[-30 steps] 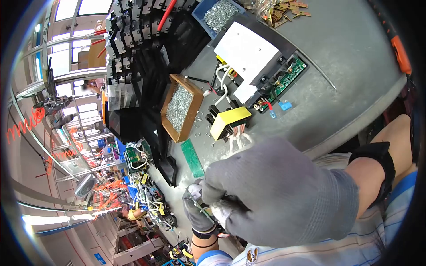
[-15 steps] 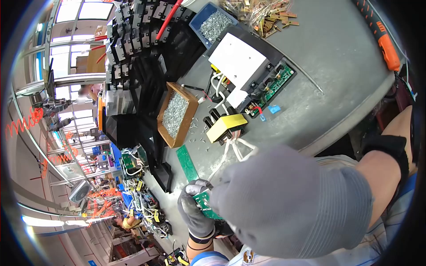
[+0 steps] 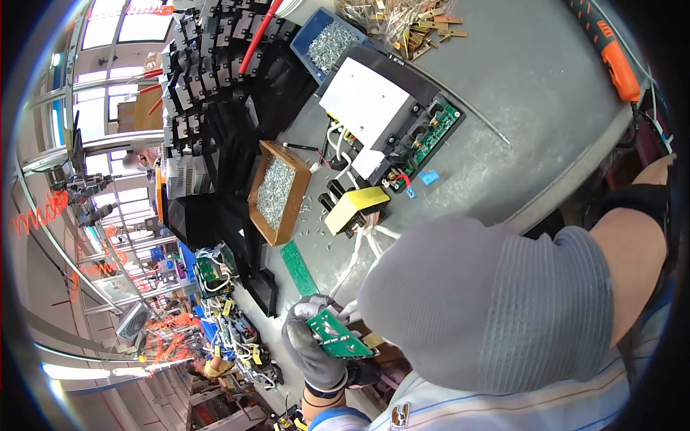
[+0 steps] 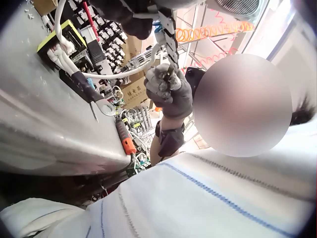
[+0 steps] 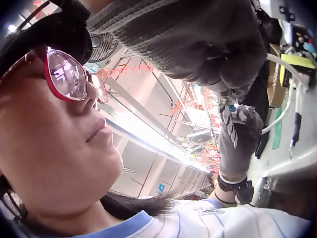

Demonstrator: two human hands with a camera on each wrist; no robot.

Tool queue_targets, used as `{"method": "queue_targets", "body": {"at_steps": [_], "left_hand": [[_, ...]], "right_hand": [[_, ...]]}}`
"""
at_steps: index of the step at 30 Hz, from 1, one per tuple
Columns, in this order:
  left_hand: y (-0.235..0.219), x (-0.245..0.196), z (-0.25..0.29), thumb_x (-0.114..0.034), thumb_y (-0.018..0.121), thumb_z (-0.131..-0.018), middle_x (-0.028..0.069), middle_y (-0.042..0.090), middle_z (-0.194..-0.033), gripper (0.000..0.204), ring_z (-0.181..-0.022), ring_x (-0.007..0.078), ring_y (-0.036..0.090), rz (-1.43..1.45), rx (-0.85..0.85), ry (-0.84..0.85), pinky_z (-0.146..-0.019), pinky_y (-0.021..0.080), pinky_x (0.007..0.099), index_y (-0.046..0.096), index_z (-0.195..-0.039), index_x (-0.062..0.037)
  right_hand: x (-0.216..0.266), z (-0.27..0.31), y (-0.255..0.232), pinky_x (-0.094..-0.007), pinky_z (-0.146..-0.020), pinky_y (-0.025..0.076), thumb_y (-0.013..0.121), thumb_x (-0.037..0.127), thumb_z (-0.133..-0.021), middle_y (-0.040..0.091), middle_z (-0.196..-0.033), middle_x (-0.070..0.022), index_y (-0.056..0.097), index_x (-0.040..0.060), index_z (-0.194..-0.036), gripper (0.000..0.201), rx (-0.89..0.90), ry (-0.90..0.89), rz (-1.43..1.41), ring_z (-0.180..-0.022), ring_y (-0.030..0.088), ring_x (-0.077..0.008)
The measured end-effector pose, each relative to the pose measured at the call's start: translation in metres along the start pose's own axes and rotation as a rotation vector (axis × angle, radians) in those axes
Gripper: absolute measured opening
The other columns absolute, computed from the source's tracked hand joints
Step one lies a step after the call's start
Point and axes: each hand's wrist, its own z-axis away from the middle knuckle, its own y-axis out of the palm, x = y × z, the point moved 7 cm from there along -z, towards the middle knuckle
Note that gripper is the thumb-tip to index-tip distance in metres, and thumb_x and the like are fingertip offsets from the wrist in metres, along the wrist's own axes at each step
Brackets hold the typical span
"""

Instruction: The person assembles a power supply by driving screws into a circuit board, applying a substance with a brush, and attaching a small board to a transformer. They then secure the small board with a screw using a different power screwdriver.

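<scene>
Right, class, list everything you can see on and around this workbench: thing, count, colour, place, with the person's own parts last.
Small circuit board: one, green, held in front of the person.
Circuit board strip: one, green, flat on the bench.
Transformer: one, yellow and black, mid-bench, white leads running toward the hands.
Power supply unit: one, black with white cover, back of the bench.
Wooden tray: one, brown, full of silver screws, left of the transformer.
Blue bin: one, holding screws, far edge.
Screwdriver: one, orange and black, right edge.
Workbench: one, grey.
Left hand: grey glove, grips the small circuit board.
Right hand: grey glove, fingers hidden.
</scene>
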Motion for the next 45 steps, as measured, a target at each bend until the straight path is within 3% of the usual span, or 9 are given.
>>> {"method": "queue_targets", "body": {"at_steps": [11, 13, 14, 20, 22, 28, 36, 38, 45], "left_hand": [[-0.004, 0.011, 0.001, -0.052, 0.048, -0.090, 0.0089, 0.054, -0.080, 0.050, -0.067, 0.0161, 0.052, 0.136, -0.051, 0.053, -0.062, 0.046, 0.0256, 0.051, -0.081, -0.0035], [-0.008, 0.016, 0.000, -0.052, 0.048, -0.089, 0.0090, 0.054, -0.080, 0.050, -0.067, 0.0165, 0.052, 0.152, -0.027, 0.058, -0.061, 0.046, 0.0259, 0.051, -0.081, -0.0033], [-0.008, 0.017, 0.000, -0.052, 0.048, -0.089, 0.0091, 0.054, -0.080, 0.050, -0.067, 0.0168, 0.052, 0.167, -0.003, 0.065, -0.061, 0.045, 0.0263, 0.052, -0.080, -0.0032], [-0.006, 0.015, 0.004, -0.052, 0.047, -0.089, 0.0102, 0.055, -0.080, 0.051, -0.069, 0.0174, 0.053, 0.103, -0.062, 0.012, -0.061, 0.046, 0.0277, 0.053, -0.080, -0.0026], [-0.005, 0.015, 0.005, -0.052, 0.046, -0.090, 0.0103, 0.055, -0.080, 0.051, -0.069, 0.0174, 0.054, 0.113, -0.047, 0.006, -0.061, 0.046, 0.0277, 0.053, -0.080, -0.0023], [-0.002, 0.011, 0.003, -0.051, 0.044, -0.091, 0.0109, 0.054, -0.077, 0.052, -0.063, 0.0176, 0.054, 0.080, 0.006, 0.024, -0.056, 0.047, 0.0279, 0.054, -0.079, -0.0017], [0.006, 0.002, 0.005, -0.051, 0.043, -0.091, 0.0096, 0.053, -0.075, 0.051, -0.060, 0.0162, 0.053, 0.040, -0.037, 0.057, -0.054, 0.047, 0.0277, 0.054, -0.077, -0.0029], [-0.007, 0.013, 0.008, -0.052, 0.044, -0.090, 0.0086, 0.054, -0.080, 0.050, -0.060, 0.0143, 0.053, 0.074, -0.217, -0.157, -0.053, 0.046, 0.0252, 0.054, -0.081, -0.0039], [-0.006, 0.013, 0.011, -0.054, 0.048, -0.088, 0.0089, 0.055, -0.086, 0.049, -0.060, 0.0122, 0.054, 0.055, -0.201, -0.178, -0.053, 0.047, 0.0216, 0.052, -0.087, -0.0048]], "right_hand": [[-0.012, -0.004, 0.005, -0.0423, -0.063, 0.051, 0.057, 0.018, -0.079, 0.061, -0.070, -0.0192, 0.063, -0.0019, -0.079, 0.020, 0.230, 0.195, -0.217, -0.067, 0.064, -0.0339], [-0.002, 0.011, -0.010, -0.0421, -0.062, 0.051, 0.056, 0.016, -0.080, 0.059, -0.066, -0.0204, 0.061, -0.0036, -0.075, 0.021, -0.301, -0.146, -0.190, -0.063, 0.062, -0.0352], [-0.002, 0.010, -0.012, -0.0421, -0.062, 0.051, 0.056, 0.016, -0.080, 0.059, -0.066, -0.0204, 0.061, -0.0036, -0.075, 0.021, -0.299, -0.146, -0.191, -0.063, 0.062, -0.0352], [-0.017, -0.004, 0.009, -0.0417, -0.062, 0.049, 0.056, 0.014, -0.078, 0.058, -0.065, -0.0184, 0.059, -0.0031, -0.071, 0.018, 0.227, -0.090, -0.392, -0.063, 0.061, -0.0326], [-0.016, 0.000, 0.007, -0.0406, -0.060, 0.049, 0.056, 0.014, -0.078, 0.057, -0.065, -0.0180, 0.058, -0.0025, -0.071, 0.018, -0.078, -0.207, -0.282, -0.062, 0.061, -0.0311], [-0.012, 0.012, 0.018, -0.0393, -0.056, 0.049, 0.056, 0.015, -0.078, 0.056, -0.062, -0.0151, 0.058, -0.0005, -0.080, 0.015, -0.220, 0.016, -0.139, -0.058, 0.060, -0.0288], [-0.003, 0.020, 0.024, -0.0376, -0.050, 0.048, 0.056, 0.014, -0.075, 0.055, -0.058, -0.0088, 0.056, 0.0027, -0.084, 0.014, -0.258, -0.103, -0.048, -0.052, 0.059, -0.0249], [-0.003, 0.020, 0.029, -0.0377, -0.050, 0.047, 0.056, 0.015, -0.075, 0.054, -0.059, -0.0078, 0.055, 0.0032, -0.082, 0.014, -0.172, -0.076, -0.022, -0.050, 0.058, -0.0240], [-0.011, 0.021, 0.017, -0.0388, -0.051, 0.047, 0.057, 0.017, -0.076, 0.054, -0.060, -0.0108, 0.055, 0.0058, -0.079, 0.011, -0.434, -0.110, -0.022, -0.051, 0.057, -0.0261]]}}
